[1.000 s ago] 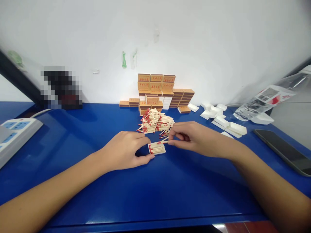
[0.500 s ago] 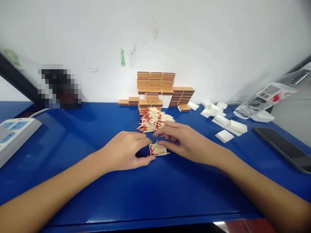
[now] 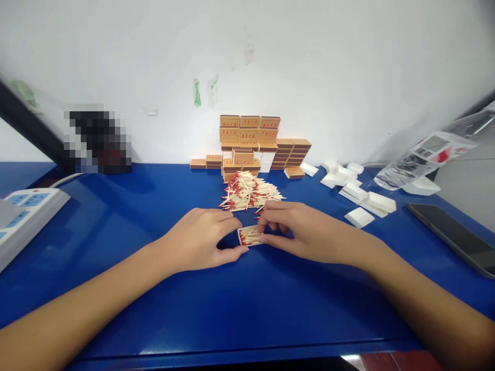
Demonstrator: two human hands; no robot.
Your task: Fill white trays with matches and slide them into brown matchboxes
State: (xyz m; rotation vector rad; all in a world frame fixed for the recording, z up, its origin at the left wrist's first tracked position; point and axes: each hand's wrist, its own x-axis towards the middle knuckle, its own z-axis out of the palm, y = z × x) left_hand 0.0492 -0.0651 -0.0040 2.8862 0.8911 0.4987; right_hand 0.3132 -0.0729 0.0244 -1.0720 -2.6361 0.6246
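A small white matchbox tray [image 3: 250,244] lies on the blue table, holding red-tipped matches [image 3: 249,235]. My left hand [image 3: 204,238] grips its left end, thumb at the near side and fingers at the far side. My right hand [image 3: 299,229] closes thumb and index finger around the right end, which they partly hide. Whether those fingertips press on the tray wall or on match ends is hard to see. Just beyond both hands rises a loose pile of matches [image 3: 247,191]; a few lie close to my right fingers.
Behind the pile, matchboxes [image 3: 248,135] are stacked against the wall. At the right are scattered white trays [image 3: 359,217], a plastic bottle [image 3: 410,159] and a phone [image 3: 450,237]. A power strip [image 3: 34,221] stands at the left, near a blurred dark object [image 3: 98,141].
My right hand has come down onto the tray's right end, its thumb and index finger closer together. The match that stuck up slantwise now lies among the others. My left hand stays in place.
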